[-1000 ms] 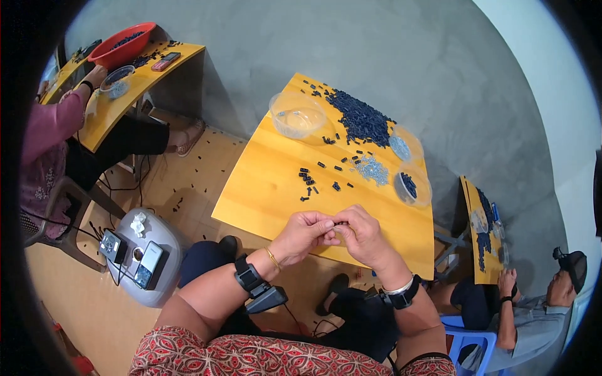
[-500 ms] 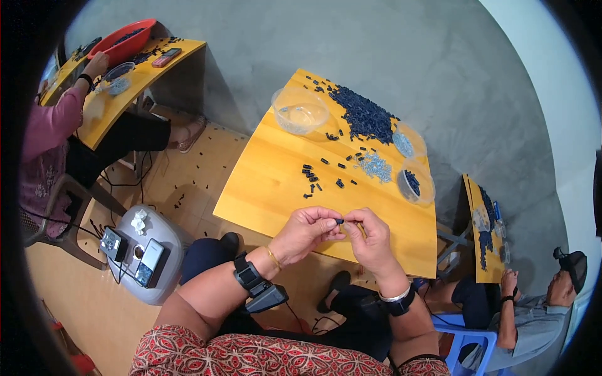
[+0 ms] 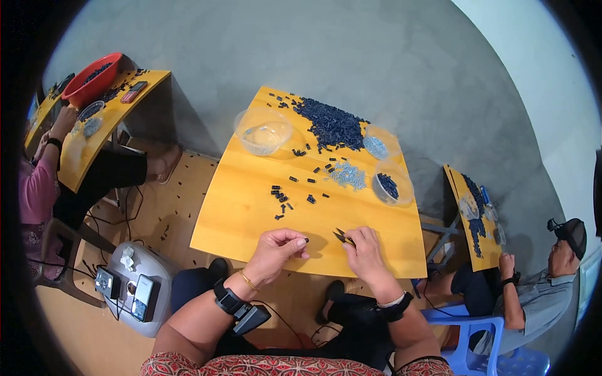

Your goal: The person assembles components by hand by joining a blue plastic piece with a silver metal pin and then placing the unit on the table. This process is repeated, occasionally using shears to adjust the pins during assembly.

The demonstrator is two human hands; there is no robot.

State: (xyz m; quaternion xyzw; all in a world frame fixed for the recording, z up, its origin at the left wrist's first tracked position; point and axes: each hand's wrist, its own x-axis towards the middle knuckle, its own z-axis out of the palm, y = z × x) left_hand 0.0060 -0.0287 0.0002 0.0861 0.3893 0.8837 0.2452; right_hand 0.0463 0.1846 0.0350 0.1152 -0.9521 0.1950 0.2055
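Plainly apart: black piece at left, dark tool at right

From my remote view, I see the left hand (image 3: 276, 254) pinching a tiny black piece (image 3: 306, 240) between thumb and forefinger, just above the near part of the tabletop (image 3: 244, 188). My right hand (image 3: 365, 254) grips a two-tipped black tool (image 3: 342, 235), its tips splayed; tweezers or snips, I cannot tell. The relation I watch is the gap between them: the piece lies left of the tool and slightly nearer the body, while the tool's long axis slants away and leftward, so its tips face the left hand's side, not touching the piece. I cannot make out the piece's own axis. Beyond the left hand lie loose black connectors (image 3: 279, 195).
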